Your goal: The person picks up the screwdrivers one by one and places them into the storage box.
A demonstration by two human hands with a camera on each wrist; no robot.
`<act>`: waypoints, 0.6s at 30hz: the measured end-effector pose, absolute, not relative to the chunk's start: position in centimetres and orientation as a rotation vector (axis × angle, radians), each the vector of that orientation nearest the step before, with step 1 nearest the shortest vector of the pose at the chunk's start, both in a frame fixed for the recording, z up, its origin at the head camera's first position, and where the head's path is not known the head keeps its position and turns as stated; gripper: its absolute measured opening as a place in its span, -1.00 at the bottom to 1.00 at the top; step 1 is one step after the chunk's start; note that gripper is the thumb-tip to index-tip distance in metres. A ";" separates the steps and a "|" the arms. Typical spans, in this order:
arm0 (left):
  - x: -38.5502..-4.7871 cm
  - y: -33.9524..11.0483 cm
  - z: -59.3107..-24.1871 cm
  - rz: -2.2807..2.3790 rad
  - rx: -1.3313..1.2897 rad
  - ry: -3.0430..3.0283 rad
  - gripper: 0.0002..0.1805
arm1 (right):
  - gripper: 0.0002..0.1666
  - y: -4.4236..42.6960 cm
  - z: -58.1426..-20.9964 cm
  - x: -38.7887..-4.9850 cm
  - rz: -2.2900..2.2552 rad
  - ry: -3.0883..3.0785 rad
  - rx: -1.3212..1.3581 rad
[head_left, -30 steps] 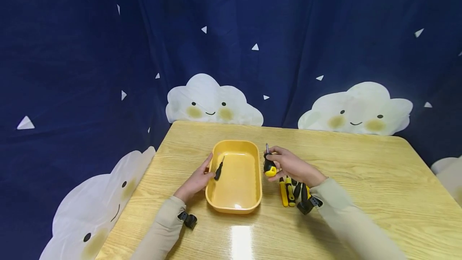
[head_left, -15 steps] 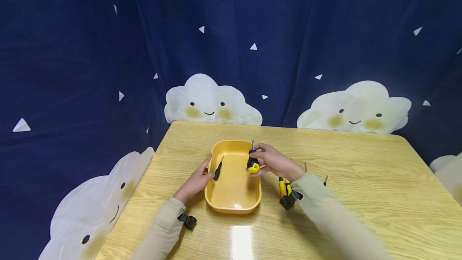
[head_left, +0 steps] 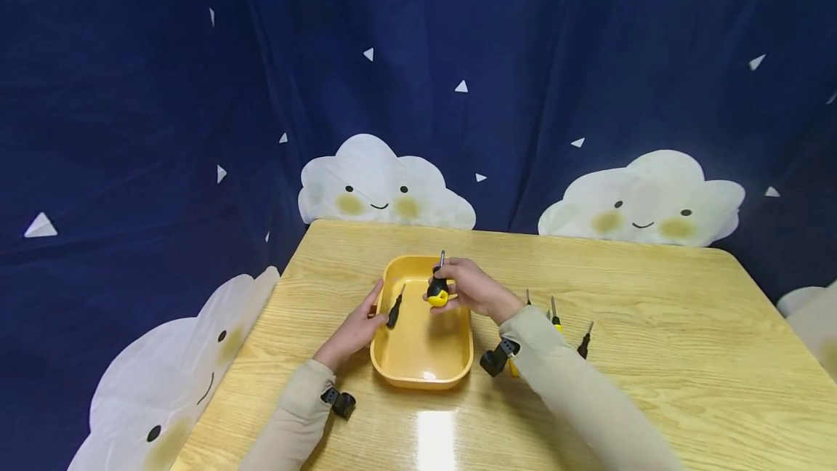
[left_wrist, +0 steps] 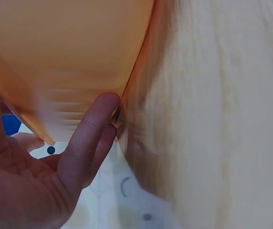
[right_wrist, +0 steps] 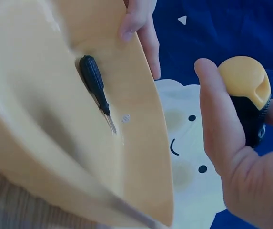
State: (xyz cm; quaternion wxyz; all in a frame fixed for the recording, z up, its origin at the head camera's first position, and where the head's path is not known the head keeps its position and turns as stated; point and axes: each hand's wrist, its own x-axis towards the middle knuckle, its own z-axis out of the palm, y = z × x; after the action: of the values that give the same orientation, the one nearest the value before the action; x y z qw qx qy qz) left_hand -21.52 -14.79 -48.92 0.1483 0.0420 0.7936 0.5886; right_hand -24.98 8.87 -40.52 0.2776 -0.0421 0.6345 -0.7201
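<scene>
A yellow plastic tray (head_left: 425, 355) lies on the table. My left hand (head_left: 353, 329) holds its left wall, thumb over the rim and fingers along the outside, as the left wrist view of the tray wall (left_wrist: 69, 43) shows. Inside, against the left wall, rests a slim black screwdriver (head_left: 394, 312). Over the tray's right half, my right hand (head_left: 477, 289) grips a stubby screwdriver (head_left: 437, 291), its shaft pointing away and upward. In the right wrist view its black-and-yellow handle (right_wrist: 245, 78) sits between thumb and fingers, above the rim; the shaft is hidden there.
Right of the tray, several more tools lie on the wooden table (head_left: 654, 311), partly covered by the right forearm. Among them are a black screwdriver (head_left: 584, 344) and another tool with a metal shaft (head_left: 554, 311). A dark blue curtain with clouds stands behind.
My right hand has carried the stubby screwdriver leftward, from beside the tray to over it. The left hand, the tray and the slim screwdriver have stayed in place.
</scene>
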 end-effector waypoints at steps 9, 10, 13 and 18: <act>-21.1 -14.7 -47.8 1.700 0.145 2.250 -0.20 | -0.60 6.9 -41.1 -25.8 -1.964 1.687 -0.077; -20.9 -14.6 -47.5 1.704 0.151 2.246 -0.21 | -0.60 6.7 -41.1 -25.8 -1.970 1.684 -0.063; -20.9 -14.7 -47.6 1.711 0.170 2.248 -0.21 | -0.54 6.2 -41.3 -26.2 -1.991 1.672 -0.036; -21.5 -14.9 -49.0 1.699 0.156 2.270 -0.20 | -0.45 5.5 -42.3 -26.8 -2.026 1.635 0.014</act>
State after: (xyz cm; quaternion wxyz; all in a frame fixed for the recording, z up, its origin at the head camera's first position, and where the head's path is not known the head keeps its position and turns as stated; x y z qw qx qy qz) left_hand -21.50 -14.89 -48.99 0.1506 0.0543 0.7903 0.5914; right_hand -26.78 5.47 -42.34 0.2660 0.0051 0.6054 -0.7501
